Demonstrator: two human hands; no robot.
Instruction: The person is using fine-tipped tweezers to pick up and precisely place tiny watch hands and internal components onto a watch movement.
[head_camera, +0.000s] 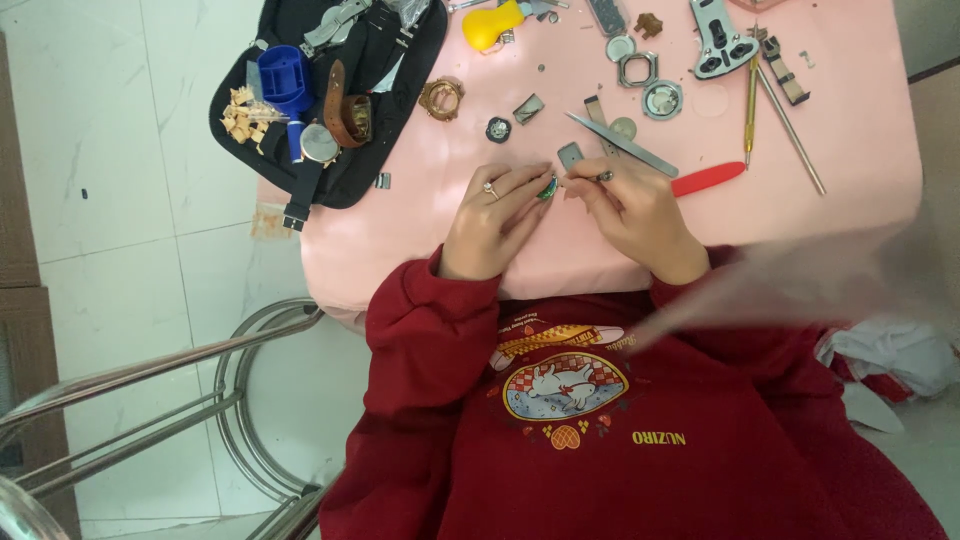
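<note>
My left hand (493, 222) rests on the pink table (860, 150), with a ring on one finger, and pinches a small round green watch part (547, 187) at its fingertips. My right hand (630, 212) meets it from the right, its fingers closed on a tiny metal piece (604, 176) held against the part. Just beyond the fingers lie a small grey square piece (570, 155) and steel tweezers (622, 145). A red-handled tool (707, 179) lies beside my right hand.
A black pouch (385, 75) at the left holds a blue case holder (285, 78), watches and straps. Watch cases, rings, a yellow blower (492, 24), a metal case opener (720, 40) and thin screwdrivers (752, 95) lie across the far table. A steel stool frame (150, 375) stands lower left.
</note>
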